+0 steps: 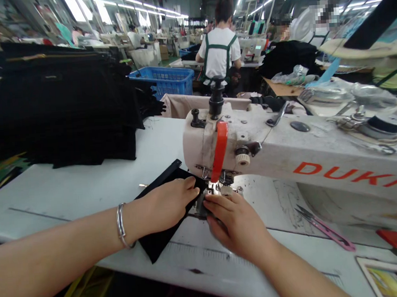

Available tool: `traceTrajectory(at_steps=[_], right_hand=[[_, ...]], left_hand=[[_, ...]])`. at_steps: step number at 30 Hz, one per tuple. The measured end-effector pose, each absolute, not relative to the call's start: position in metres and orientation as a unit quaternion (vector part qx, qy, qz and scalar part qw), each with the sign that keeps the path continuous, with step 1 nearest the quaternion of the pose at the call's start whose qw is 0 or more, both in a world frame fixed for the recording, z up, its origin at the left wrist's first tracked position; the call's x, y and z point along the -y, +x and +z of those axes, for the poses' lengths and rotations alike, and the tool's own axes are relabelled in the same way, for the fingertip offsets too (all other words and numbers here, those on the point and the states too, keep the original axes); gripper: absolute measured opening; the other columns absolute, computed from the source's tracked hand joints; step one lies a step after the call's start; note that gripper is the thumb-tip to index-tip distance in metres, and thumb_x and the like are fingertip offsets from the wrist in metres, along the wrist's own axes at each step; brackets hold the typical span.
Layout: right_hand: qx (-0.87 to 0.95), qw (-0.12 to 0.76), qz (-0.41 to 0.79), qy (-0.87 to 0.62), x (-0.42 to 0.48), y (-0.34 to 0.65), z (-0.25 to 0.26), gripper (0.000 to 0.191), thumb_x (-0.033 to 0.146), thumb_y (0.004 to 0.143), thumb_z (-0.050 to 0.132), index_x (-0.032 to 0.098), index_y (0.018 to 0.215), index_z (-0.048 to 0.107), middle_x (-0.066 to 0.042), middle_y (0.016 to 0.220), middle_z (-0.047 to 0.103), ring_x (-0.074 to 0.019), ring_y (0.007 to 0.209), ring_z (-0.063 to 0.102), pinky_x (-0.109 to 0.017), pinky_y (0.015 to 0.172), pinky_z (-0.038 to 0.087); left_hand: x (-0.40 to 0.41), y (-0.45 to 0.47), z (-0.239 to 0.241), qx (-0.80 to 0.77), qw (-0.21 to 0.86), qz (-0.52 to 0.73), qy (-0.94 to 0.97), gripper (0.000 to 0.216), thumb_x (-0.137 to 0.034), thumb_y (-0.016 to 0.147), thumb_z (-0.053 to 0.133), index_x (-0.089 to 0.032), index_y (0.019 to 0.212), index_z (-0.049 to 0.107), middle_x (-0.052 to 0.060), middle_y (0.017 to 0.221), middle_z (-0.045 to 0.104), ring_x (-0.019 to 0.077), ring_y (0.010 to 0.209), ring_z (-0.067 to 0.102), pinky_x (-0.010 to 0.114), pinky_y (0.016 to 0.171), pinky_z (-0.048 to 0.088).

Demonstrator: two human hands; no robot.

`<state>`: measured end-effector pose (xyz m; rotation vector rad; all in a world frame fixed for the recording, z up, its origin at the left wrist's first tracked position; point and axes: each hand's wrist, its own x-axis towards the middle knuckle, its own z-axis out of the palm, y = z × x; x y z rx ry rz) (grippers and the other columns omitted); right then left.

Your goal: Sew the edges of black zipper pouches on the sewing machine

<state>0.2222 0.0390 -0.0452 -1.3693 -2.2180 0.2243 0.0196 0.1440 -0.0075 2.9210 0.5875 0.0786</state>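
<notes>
A black fabric piece [157, 247] with a strip along its upper edge lies slantwise on the sewing table, one end at the needle area. My left hand [170, 201] is closed on it, thumb and fingertips pressed together close to the presser foot [211, 188]. My right hand [235, 222] is at the other side of the foot, fingers stretched forward and the thumb lower. Its fingertips touch a small dark metal part [201, 207] by the needle plate; whether fabric lies under them is hidden. The sewing machine [268, 139] has an orange strip [220, 151] hanging down its head.
A tall stack of black fabric pieces [58, 108] stands on the table's left. Pink-handled thread snips [326, 232] lie right of my right hand, under the machine arm. Behind are a blue crate [167, 78] and a person [221, 48] facing away.
</notes>
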Motion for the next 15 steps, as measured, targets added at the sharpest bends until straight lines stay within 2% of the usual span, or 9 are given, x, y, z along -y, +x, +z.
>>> traceTrajectory(at_steps=[5, 9, 12, 15], right_hand=[[0.824, 0.261, 0.077, -0.496, -0.037, 0.220, -0.044, 0.037, 0.017, 0.093, 0.051, 0.015, 0.129, 0.058, -0.010, 0.131, 0.059, -0.0266, 0.109, 0.054, -0.047, 0.093, 0.049], [0.841, 0.233, 0.090, -0.481, -0.036, 0.218, -0.042, 0.045, 0.013, 0.089, 0.051, 0.019, 0.134, 0.054, -0.007, 0.138, 0.055, -0.0268, 0.112, 0.052, -0.048, 0.095, 0.048], [0.837, 0.228, 0.090, -0.490, -0.035, 0.218, -0.041, 0.044, 0.012, 0.087, 0.051, 0.020, 0.130, 0.058, -0.005, 0.135, 0.058, -0.0271, 0.111, 0.052, -0.048, 0.095, 0.047], [0.838, 0.230, 0.089, -0.487, -0.036, 0.220, -0.043, 0.043, 0.011, 0.086, 0.051, 0.020, 0.128, 0.059, -0.005, 0.132, 0.059, -0.0268, 0.107, 0.053, -0.047, 0.092, 0.048]], left_hand=[[-0.149, 0.024, -0.003, -0.256, 0.149, 0.046, 0.954, 0.046, 0.002, 0.073, 0.047, -0.017, 0.112, 0.062, 0.009, 0.116, 0.062, 0.0232, 0.107, 0.061, 0.038, 0.099, 0.050], [-0.146, 0.031, 0.008, -0.279, 0.239, 0.031, 0.930, 0.042, 0.001, 0.069, 0.047, -0.018, 0.102, 0.064, 0.004, 0.105, 0.068, 0.0211, 0.100, 0.065, 0.033, 0.093, 0.052], [-0.138, 0.037, 0.011, -0.273, 0.211, 0.000, 0.939, 0.035, 0.000, 0.074, 0.046, -0.016, 0.100, 0.065, 0.007, 0.106, 0.069, 0.0236, 0.100, 0.066, 0.036, 0.095, 0.051], [-0.131, 0.043, 0.006, -0.261, 0.159, -0.029, 0.952, 0.035, 0.000, 0.076, 0.045, -0.011, 0.104, 0.064, 0.012, 0.102, 0.068, 0.0254, 0.093, 0.067, 0.037, 0.088, 0.054]])
